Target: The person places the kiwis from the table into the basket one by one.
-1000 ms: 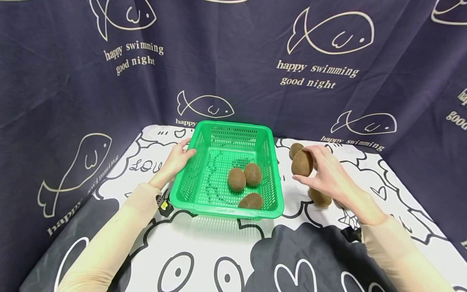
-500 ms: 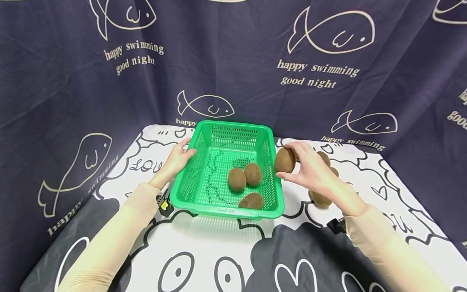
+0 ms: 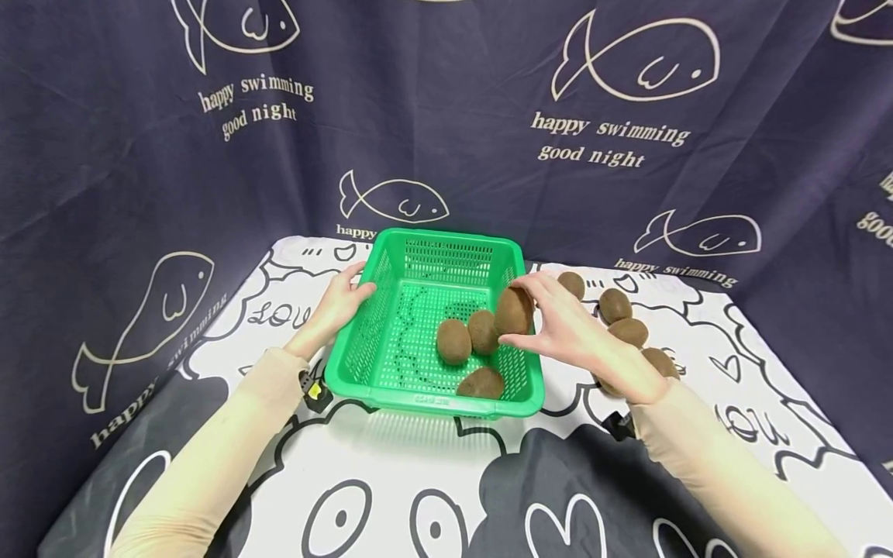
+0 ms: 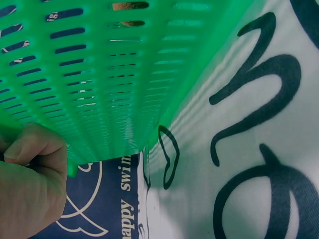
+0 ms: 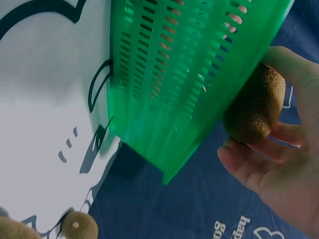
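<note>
At the left side of a green plastic basket (image 3: 432, 401), my left hand (image 3: 339, 301) grips the rim; the left wrist view shows this hand (image 4: 32, 184) with curled fingers against the slotted wall. My right hand (image 3: 565, 325) holds a brown kiwi (image 3: 513, 311) between thumb and fingers, over the basket's right rim in the head view. From the right wrist, that kiwi (image 5: 256, 107) appears just beyond the rim edge, partly hidden by it. Inside the basket lie three kiwis: two side by side, the left one (image 3: 453, 342) and the right one (image 3: 482, 332), and one (image 3: 481, 383) near the front wall.
Several loose kiwis (image 3: 629, 332) lie on the patterned tablecloth (image 3: 391, 480) right of the basket, some partly behind my right forearm. A dark blue curtain (image 3: 488, 116) with fish drawings hangs behind the table and along both sides.
My right hand has carried the kiwi leftward from the loose pile to above the basket's right rim. The left hand, the basket and the kiwis inside have stayed put.
</note>
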### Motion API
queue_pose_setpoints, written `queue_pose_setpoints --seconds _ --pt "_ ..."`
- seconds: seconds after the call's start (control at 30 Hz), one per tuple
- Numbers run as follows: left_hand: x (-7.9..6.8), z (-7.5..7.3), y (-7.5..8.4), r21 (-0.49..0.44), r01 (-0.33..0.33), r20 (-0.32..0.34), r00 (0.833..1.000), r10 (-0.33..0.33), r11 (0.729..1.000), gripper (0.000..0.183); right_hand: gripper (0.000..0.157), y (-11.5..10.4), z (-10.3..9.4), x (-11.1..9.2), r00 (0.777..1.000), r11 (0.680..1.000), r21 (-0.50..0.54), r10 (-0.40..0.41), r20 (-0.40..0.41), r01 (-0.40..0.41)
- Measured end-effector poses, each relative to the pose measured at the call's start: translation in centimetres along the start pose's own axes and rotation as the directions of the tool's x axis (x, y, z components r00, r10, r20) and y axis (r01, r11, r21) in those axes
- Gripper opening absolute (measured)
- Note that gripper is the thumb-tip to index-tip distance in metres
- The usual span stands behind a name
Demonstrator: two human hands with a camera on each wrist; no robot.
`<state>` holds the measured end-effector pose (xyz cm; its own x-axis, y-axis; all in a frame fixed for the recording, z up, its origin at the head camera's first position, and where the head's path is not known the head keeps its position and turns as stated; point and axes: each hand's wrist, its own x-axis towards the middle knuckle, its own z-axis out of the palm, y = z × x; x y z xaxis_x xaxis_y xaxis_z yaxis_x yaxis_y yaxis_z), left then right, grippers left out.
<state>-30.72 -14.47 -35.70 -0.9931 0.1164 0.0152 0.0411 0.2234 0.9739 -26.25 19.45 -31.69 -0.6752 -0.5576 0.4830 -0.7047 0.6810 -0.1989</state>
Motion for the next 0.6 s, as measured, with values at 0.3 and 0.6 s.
queue_pose_setpoints --seconds 0.3,0.6 --pt "-0.7 0.1 1.0 0.005 0.001 0.004 1.0 -0.001 1.0 0.056 0.068 -1.4 1.2 1.1 0.998 0.999 0.027 -0.041 0.055 0.039" --pt "-0.6 0.1 0.9 0.027 0.008 -0.004 1.0 -0.008 1.0 0.057 0.066 -2.9 2.6 1.9 0.984 0.991 0.053 -0.131 0.119 0.125"
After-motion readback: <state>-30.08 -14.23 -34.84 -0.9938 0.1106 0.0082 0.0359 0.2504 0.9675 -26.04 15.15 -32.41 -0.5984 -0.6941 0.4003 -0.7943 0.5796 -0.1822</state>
